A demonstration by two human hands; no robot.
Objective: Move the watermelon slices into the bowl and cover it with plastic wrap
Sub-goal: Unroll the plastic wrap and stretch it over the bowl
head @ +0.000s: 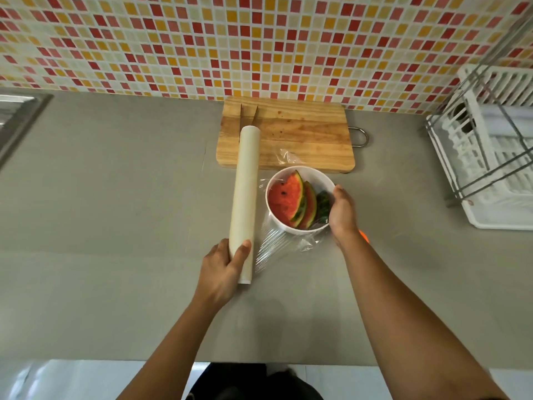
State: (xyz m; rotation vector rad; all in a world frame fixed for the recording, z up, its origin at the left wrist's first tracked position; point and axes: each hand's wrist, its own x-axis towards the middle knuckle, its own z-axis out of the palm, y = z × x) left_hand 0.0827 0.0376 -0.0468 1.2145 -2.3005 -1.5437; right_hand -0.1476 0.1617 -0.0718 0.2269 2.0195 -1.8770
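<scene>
A white bowl point(315, 177) stands on the grey counter with three watermelon slices point(287, 200) leaning inside it. Clear plastic wrap point(277, 243) stretches from the roll over the bowl, and a loose end lies on the cutting board. My left hand point(223, 269) grips the near end of the long cream roll of plastic wrap point(247, 186), which lies just left of the bowl. My right hand point(343, 213) is curled against the bowl's right rim, pressing the film there.
A wooden cutting board point(300, 131) with a metal loop handle lies behind the bowl against the tiled wall. A white dish rack point(490, 157) stands at the right. A steel sink edge point(20, 116) shows at far left. Something orange point(364, 236) peeks out beside my right wrist.
</scene>
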